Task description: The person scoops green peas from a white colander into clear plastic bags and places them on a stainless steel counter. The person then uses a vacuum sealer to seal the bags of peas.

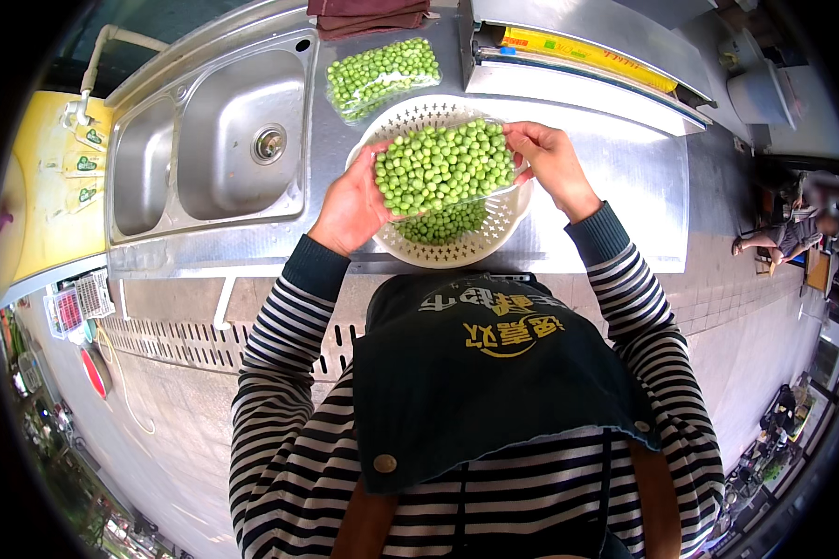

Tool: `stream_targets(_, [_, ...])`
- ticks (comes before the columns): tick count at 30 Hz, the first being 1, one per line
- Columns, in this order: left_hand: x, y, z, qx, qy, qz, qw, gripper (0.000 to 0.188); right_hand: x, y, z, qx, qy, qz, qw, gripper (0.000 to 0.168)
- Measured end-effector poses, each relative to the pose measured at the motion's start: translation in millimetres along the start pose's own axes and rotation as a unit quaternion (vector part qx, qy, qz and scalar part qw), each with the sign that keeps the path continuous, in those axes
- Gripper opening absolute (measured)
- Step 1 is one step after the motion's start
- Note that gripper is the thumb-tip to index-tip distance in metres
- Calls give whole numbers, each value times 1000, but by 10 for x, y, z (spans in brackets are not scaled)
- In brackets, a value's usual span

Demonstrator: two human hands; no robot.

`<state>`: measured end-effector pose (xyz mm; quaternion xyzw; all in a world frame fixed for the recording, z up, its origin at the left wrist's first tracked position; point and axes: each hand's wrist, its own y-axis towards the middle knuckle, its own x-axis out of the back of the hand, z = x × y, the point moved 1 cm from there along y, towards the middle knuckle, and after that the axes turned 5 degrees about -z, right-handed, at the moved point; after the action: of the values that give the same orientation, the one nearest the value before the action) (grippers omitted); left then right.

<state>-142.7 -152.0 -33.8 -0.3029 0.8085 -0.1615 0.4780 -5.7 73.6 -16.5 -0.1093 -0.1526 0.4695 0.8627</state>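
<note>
Between my two hands is a clear plastic tray heaped with green peas (pixel 447 164), held above a white plastic colander (pixel 503 227). My left hand (pixel 356 199) grips the tray's left end, its palm against the side. At the right end, the fingers and thumb of my right hand (pixel 549 164) pinch the rim. More loose peas (pixel 444 225) lie in the colander beneath, partly hidden by the tray. Behind the colander, a second clear pack of peas (pixel 383 73) rests on the steel counter, and its film looks shiny.
To the left is a double-bowl steel sink (pixel 241 140) with a drain. Folded maroon cloths (pixel 370 17) lie at the back. A wrapping-film dispenser (pixel 587 94) holding a yellow box (pixel 587 56) stands back right. Farther right, a person (pixel 786 234) sits away from the counter.
</note>
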Motion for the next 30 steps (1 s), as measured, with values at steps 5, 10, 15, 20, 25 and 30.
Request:
stream_targets(5, [-174,-48,-90,-12,8,30,999,45,111,-31,106,-12,28,10,999,24])
stream_targets(10, [-569,64,-234,-15,33,50,998,47,426,-9,286,6,59,-4,998,23])
stream_targets(15, [-1234,428,-333,6,64,79,995,48,1052,54,490,33,70,-47,996,24])
stream_targets(20, [-1884,908,-293,0,93,109,990,48,1752,202,645,45,23,-92,994,27])
stream_targets(25, [-2321,1368,-260,8,98,105,990,48,2301,444,719,47,-1,-102,994,29])
stream_targets(30, [-2607,1768,-247,3,108,55,993,47,2646,765,709,40,17,-102,994,23])
